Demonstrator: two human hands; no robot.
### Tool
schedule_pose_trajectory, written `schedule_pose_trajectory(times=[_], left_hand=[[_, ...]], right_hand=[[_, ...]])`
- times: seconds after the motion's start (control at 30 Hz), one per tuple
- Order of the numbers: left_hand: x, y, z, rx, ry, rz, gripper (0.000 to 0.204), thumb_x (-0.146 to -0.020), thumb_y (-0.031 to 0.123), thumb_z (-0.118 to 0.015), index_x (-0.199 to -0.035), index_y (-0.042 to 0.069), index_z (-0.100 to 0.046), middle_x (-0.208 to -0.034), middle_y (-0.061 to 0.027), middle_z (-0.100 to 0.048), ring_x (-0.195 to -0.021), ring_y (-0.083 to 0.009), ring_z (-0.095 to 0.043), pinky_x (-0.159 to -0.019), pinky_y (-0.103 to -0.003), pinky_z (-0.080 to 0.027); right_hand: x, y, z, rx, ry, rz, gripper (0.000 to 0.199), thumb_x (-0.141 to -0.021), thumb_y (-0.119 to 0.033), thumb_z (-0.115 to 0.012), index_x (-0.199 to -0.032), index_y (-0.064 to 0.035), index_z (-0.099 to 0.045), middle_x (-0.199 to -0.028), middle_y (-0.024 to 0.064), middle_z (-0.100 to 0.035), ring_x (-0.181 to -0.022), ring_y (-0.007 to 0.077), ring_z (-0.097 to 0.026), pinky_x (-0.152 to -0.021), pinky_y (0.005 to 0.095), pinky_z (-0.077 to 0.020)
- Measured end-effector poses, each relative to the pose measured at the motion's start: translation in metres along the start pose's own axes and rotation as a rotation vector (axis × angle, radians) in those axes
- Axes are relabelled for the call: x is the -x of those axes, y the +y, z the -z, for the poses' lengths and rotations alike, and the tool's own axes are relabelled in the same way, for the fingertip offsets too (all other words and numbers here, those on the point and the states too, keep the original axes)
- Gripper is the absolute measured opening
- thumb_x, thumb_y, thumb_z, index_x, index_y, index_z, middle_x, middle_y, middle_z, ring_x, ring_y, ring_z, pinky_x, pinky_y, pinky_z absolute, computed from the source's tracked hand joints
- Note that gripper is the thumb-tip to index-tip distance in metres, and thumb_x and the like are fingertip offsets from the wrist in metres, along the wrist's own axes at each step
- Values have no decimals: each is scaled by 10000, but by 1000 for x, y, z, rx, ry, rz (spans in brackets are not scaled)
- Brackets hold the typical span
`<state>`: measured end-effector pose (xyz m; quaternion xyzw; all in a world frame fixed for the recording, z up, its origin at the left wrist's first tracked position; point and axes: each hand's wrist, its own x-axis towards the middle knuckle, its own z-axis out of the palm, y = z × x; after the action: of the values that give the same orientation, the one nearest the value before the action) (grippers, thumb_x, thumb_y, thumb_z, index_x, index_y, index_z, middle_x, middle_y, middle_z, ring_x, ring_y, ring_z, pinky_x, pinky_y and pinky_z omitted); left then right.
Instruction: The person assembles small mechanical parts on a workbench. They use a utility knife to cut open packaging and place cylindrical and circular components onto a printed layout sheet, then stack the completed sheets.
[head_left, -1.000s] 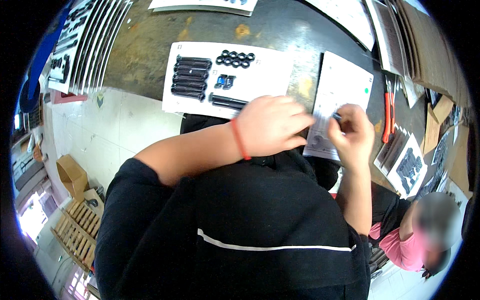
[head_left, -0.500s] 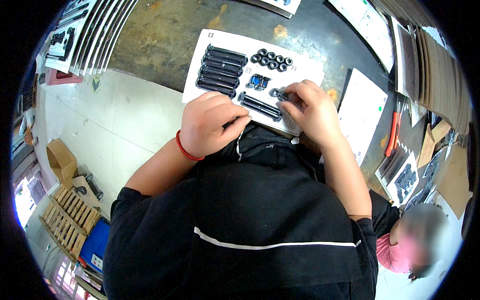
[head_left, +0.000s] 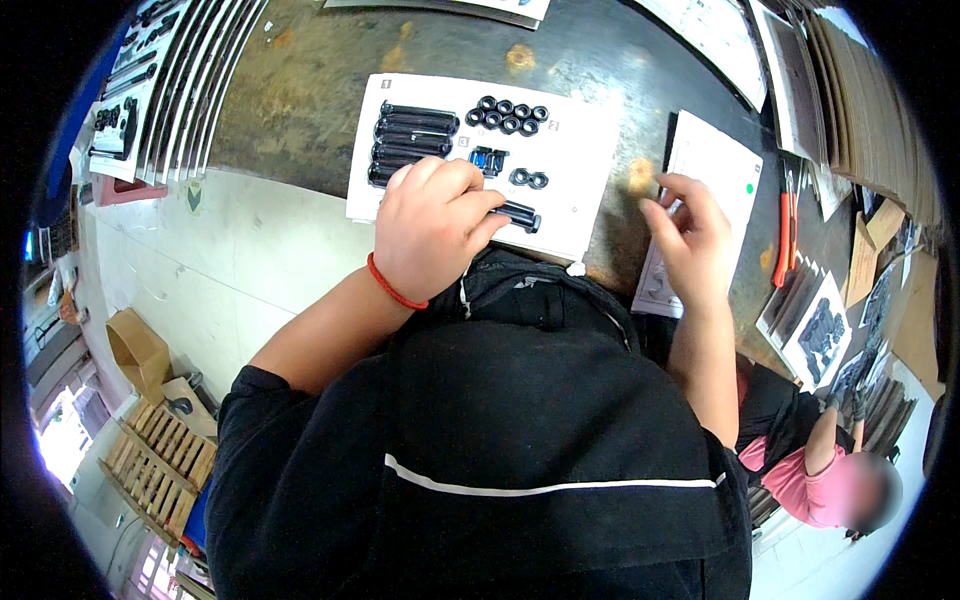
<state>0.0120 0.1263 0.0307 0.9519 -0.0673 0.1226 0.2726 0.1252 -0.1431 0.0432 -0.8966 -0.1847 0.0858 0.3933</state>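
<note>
My left hand [head_left: 432, 222], with a red cord at its wrist, has its thumb and forefinger closed around black bolts [head_left: 520, 215] on the near part of a white card [head_left: 575, 150]. The hand covers part of these bolts. My right hand [head_left: 692, 235] hovers right of the card with fingers curved and apart, nothing visible in them. A row of long black bolts [head_left: 415, 140] lies on the card's left. Several black nuts [head_left: 508, 115] sit at its top, short bolts with blue bands [head_left: 488, 160] in the middle, and two more nuts [head_left: 528, 179] near my left fingertips.
A second white card [head_left: 740, 185] lies under and beyond my right hand. Orange-handled pliers [head_left: 784, 240] are farther right. Stacked cards [head_left: 165, 90] stand at the far left, cardboard sheets [head_left: 865, 120] at the right. Another person in pink [head_left: 805, 490] is at the lower right.
My right hand has let go of the two nuts, which now lie on the card, and has moved right toward the second card. My left hand has moved onto the near bolts.
</note>
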Motion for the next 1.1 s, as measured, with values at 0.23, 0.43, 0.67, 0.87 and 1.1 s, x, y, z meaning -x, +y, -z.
schedule_pose_trajectory(times=[0.23, 0.43, 0.67, 0.87, 1.1], left_hand=[[-1, 7, -5, -75, 23, -9, 189, -720, 186, -812, -875, 106, -741, -863, -22, -625, -838, -231, -583, -763, -368, -432], [-2, 26, -3, -38, 7, -27, 274, -696, 134, -816, -948, 77, -723, -890, -63, -653, -849, -265, -609, -772, -375, -458], [-52, 95, -49, 129, -249, -354, 493, -745, 236, -804, -1172, 51, -640, -1254, -137, -596, -1164, -304, -562, -960, -426, -448], [-53, 123, -105, -150, -444, -306, 930, -787, 559, -726, -1471, 22, -396, -1554, -176, -358, -1443, -309, -345, -1183, -459, -280], [-61, 117, -98, -164, -533, -294, 974, -750, 515, -778, -1495, 44, -364, -1574, -167, -330, -1464, -297, -313, -1195, -488, -249]], right_hand=[[47, 55, 45, 39, 281, -121, 204, -826, -49, -747, -1022, -31, -694, -828, 13, -598, -656, 81, -526, -597, 236, -454], [32, 113, 93, 805, 551, -221, 437, -836, -192, -711, -1249, -71, -632, -1262, 198, -594, -1181, 384, -557, -1005, 487, -436], [-3, 143, 104, 887, 493, -453, 456, -859, -281, -691, -1269, -95, -615, -1261, 188, -585, -1199, 386, -546, -1003, 500, -435], [9, 141, 122, 690, 371, -517, 404, -866, -309, -710, -1103, 12, -648, -1130, 228, -637, -1064, 411, -618, -917, 477, -502], [145, 56, 94, -56, 104, -289, 456, -936, -147, -648, -1358, -36, -515, -1192, 189, -668, -1116, 283, -657, -938, 404, -514]])
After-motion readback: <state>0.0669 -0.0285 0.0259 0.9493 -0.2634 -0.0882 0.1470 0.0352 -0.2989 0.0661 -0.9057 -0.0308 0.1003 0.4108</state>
